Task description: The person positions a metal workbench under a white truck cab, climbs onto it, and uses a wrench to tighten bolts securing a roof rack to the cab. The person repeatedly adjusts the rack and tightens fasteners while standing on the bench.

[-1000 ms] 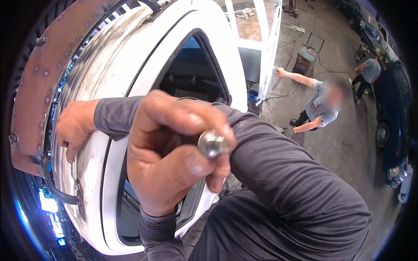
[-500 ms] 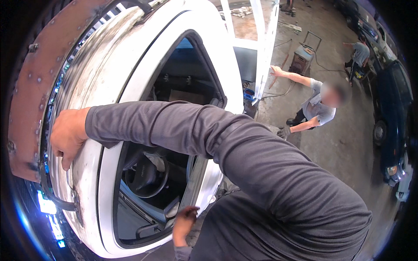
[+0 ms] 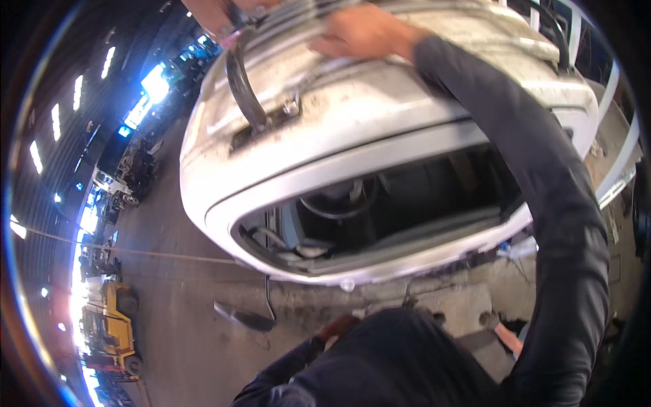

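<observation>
My right arm reaches up and over the white vehicle cab, and my right hand [image 3: 366, 34] is closed on the roof, blurred by motion. From its fingers a slim wrench-like metal tool [image 3: 313, 76] slants toward a bolt [image 3: 290, 106] at the foot of a dark rack bar [image 3: 244, 88]. The white roof [image 3: 339, 102] around it is stained and scuffed. Low in the picture is my left hand [image 3: 339, 327], beside my body and below the cab's window [image 3: 407, 203]. Its fingers are partly hidden and dark, so their grip does not show.
Through the window a steering wheel [image 3: 342, 203] shows. A dark mirror [image 3: 247, 317] stands out from the cab on an arm. A yellow forklift-like machine [image 3: 119, 322] is at far left. Another person's forearm [image 3: 508, 339] appears at lower right. White bars [image 3: 620, 163] rise at the right.
My view has swung left, bringing the cab's front and the workshop's left side into sight. My right hand stays on the roof with the tool. The co-worker is now mostly hidden.
</observation>
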### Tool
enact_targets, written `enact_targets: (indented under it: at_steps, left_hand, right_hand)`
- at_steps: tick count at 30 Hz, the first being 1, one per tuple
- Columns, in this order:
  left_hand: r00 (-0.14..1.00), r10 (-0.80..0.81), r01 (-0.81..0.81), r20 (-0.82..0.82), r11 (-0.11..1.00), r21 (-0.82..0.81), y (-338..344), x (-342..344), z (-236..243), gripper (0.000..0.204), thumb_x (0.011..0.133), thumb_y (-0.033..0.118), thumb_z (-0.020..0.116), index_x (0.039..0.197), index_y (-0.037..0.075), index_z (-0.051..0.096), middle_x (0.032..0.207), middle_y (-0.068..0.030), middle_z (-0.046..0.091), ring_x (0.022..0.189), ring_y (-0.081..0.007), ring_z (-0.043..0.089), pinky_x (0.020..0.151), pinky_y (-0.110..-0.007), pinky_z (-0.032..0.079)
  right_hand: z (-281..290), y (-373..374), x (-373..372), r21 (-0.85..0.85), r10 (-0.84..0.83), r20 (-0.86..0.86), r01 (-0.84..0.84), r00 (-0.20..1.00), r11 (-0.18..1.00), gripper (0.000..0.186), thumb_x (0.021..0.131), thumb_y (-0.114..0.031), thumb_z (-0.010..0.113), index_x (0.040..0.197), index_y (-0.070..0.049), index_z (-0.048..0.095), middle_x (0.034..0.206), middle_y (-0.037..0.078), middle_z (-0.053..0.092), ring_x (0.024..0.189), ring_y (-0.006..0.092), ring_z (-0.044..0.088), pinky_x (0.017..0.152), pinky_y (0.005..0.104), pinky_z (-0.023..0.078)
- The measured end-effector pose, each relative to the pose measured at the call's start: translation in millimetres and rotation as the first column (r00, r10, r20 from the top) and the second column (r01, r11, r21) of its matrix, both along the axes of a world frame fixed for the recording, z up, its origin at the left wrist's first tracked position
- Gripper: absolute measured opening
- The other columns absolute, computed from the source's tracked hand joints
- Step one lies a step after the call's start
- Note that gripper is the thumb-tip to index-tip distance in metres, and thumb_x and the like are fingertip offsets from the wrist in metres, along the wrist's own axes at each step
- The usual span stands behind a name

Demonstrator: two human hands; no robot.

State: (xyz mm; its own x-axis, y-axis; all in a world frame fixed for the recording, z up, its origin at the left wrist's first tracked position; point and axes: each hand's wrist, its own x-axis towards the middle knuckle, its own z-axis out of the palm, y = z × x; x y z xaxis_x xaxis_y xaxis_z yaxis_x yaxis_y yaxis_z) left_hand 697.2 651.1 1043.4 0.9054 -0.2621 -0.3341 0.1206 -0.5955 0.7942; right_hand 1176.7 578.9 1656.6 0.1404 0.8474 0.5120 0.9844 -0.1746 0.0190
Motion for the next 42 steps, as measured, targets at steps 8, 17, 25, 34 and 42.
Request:
enact_targets:
  at_steps: [8,17,25,34,42]
  left_hand:
    - [0.994,0.096,-0.096,-0.058,0.995,-0.004,-29,24,-9,0.031,0.092,0.027,0.067,0.113,0.004,0.074,0.113,-0.0193,0.073,0.104,-0.0352,0.071,0.092,-0.044,0.052]
    - [0.974,0.100,-0.089,-0.201,0.994,0.061,-17,28,24,0.032,0.096,0.023,0.064,0.121,0.005,0.071,0.120,-0.0170,0.072,0.105,-0.0318,0.070,0.094,-0.040,0.052]
    - [0.817,0.549,-0.562,0.177,0.827,0.026,-30,78,301,0.025,0.096,0.010,0.063,0.119,0.004,0.071,0.107,-0.0142,0.075,0.097,-0.0282,0.072,0.089,-0.036,0.055]
    - [-0.118,-0.087,-0.875,0.989,0.479,-0.062,38,199,558,0.027,0.089,0.014,0.074,0.116,0.008,0.074,0.130,-0.0095,0.070,0.127,-0.0322,0.061,0.106,-0.040,0.046]
    - [0.130,0.072,-0.768,0.989,0.638,0.055,52,259,549,0.020,0.092,0.019,0.072,0.108,0.007,0.075,0.118,-0.0073,0.073,0.104,-0.0301,0.064,0.094,-0.039,0.048]
  right_hand:
    - [-9,20,23,0.057,0.199,-0.129,-0.193,0.971,0.980,0.045,0.096,-0.052,0.062,0.099,-0.010,0.079,0.087,0.015,0.075,0.084,0.0338,0.070,0.079,0.0453,0.054]
    - [-5,7,5,-0.027,0.515,-0.274,-0.542,0.812,0.840,0.033,0.088,-0.028,0.072,0.114,-0.007,0.076,0.109,0.016,0.075,0.103,0.0302,0.069,0.092,0.0398,0.052]
    - [-3,8,6,0.044,0.544,-0.185,-0.546,0.818,0.836,0.031,0.095,-0.026,0.065,0.119,-0.007,0.071,0.110,0.016,0.073,0.102,0.0334,0.068,0.091,0.0430,0.052]
    - [2,-11,-34,0.123,0.205,0.314,-0.254,0.927,0.959,0.032,0.097,-0.020,0.058,0.127,-0.016,0.067,0.100,0.014,0.073,0.085,0.0378,0.069,0.074,0.0508,0.054]
    - [-22,-34,-78,0.114,0.038,0.345,-0.082,0.938,0.990,0.026,0.091,-0.014,0.058,0.113,-0.013,0.071,0.087,0.011,0.070,0.080,0.0328,0.073,0.068,0.0445,0.058]
